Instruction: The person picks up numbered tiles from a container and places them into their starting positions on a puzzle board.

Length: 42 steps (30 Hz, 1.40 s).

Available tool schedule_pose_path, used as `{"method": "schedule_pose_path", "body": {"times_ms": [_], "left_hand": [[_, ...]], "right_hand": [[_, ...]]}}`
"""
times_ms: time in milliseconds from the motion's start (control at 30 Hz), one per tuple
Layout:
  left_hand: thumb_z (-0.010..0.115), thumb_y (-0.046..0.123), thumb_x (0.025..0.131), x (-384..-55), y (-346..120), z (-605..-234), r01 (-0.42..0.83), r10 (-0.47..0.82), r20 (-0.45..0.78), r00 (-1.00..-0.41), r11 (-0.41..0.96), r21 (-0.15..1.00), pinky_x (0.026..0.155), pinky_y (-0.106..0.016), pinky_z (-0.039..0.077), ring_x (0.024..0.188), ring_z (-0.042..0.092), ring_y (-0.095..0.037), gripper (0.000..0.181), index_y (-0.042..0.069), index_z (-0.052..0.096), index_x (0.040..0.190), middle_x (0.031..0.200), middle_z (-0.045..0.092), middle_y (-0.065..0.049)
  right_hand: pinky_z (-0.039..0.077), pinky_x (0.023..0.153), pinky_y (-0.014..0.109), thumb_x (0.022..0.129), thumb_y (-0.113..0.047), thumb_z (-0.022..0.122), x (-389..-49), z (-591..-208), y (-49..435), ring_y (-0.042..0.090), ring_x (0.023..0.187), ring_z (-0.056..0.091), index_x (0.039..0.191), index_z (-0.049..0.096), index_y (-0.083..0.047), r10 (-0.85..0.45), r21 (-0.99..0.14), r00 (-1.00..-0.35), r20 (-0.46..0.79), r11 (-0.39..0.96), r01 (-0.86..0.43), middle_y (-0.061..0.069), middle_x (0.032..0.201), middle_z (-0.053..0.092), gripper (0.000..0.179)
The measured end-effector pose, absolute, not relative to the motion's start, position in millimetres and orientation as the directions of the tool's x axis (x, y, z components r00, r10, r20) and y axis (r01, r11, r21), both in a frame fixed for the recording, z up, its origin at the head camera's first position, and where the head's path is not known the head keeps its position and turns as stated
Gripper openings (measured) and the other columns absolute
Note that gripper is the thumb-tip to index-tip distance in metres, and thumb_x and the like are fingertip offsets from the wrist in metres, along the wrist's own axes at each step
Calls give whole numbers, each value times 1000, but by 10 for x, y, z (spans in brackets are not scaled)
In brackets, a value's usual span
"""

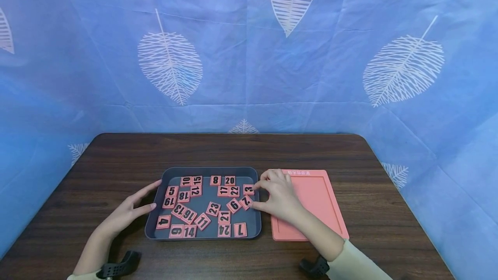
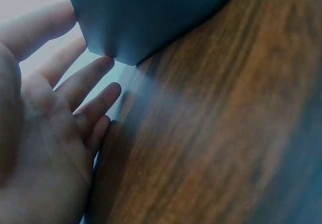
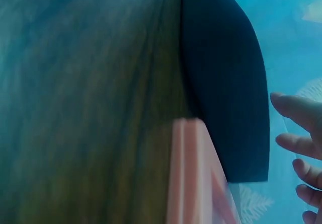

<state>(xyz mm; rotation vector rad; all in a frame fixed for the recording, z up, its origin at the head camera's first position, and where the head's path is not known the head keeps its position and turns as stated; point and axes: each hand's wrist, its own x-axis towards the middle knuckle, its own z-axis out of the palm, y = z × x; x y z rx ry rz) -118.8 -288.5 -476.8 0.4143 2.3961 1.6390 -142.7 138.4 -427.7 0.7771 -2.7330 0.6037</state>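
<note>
A dark grey tray [image 1: 208, 193] holds several pink square tiles with black numbers, lying flat and loosely scattered. My left hand [image 1: 126, 211] rests against the tray's left side, thumb and fingers spread. In the left wrist view, its fingertips touch the outside of the tray wall [image 2: 146, 17]. My right hand [image 1: 278, 193] reaches over the right rim. Its index fingertip is by the tile marked 3 [image 1: 248, 189], its thumb by a tilted tile [image 1: 246, 202] just below. Thumb and index stand apart. In the right wrist view, the right hand [image 3: 307, 138] shows above the tray wall, no tile visible.
Right of the tray lies a flat pink board [image 1: 317, 202] with a raised border, partly behind my right forearm. Both stand on a dark wooden table [image 1: 210, 258]. A blue cloth [image 1: 245, 55] with white leaf prints hangs behind it.
</note>
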Motion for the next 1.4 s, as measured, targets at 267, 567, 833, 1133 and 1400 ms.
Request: {"method": "schedule_pose_path", "body": {"times_ms": [267, 567, 833, 1133, 1400], "left_hand": [[53, 14, 98, -1187, -2880, -4763, 118, 343, -8, -939, 345, 931, 94, -77, 13, 138, 10, -50, 59, 7, 28, 151, 153, 22, -23], [54, 15, 98, -1186, -2871, -4757, 119, 339, -10, -941, 358, 926, 94, -77, 13, 138, 10, -50, 59, 7, 28, 151, 153, 22, -22], [55, 15, 98, -1190, -2875, -4763, 110, 332, -16, -943, 358, 927, 95, -77, 12, 138, 9, -49, 59, 8, 29, 151, 153, 22, -22], [54, 16, 98, -1184, -2869, -4760, 106, 325, -21, -946, 368, 924, 95, -77, 12, 138, 10, -49, 60, 7, 29, 151, 153, 22, -22], [55, 17, 98, -1186, -2864, -4758, 98, 323, -30, -946, 373, 923, 94, -77, 13, 138, 9, -50, 60, 9, 28, 151, 154, 22, -21]], "right_hand": [[27, 74, 38, 65, -52, 84, -1371, -4326, 1209, 18, 89, 35, 88, 77, -26, -471, -257, -846, 248, 810, -527, -7, 92, 44, 35], [27, 73, 37, 64, -49, 86, -1355, -4363, 1094, 20, 86, 35, 78, 75, -22, -444, -195, -866, 230, 851, -488, -2, 90, 46, 33], [28, 72, 38, 61, -48, 87, -1354, -4390, 1038, 23, 89, 37, 74, 75, -21, -430, -146, -872, 233, 871, -469, 3, 94, 51, 33], [29, 72, 38, 62, -47, 87, -1349, -4397, 1012, 23, 88, 37, 67, 71, -16, -438, -85, -870, 227, 881, -466, 4, 93, 49, 36], [27, 72, 37, 62, -35, 87, -1371, -4357, 1031, 22, 86, 34, 75, 73, -18, -437, -170, -883, 173, 870, -463, 1, 92, 43, 25]]}}
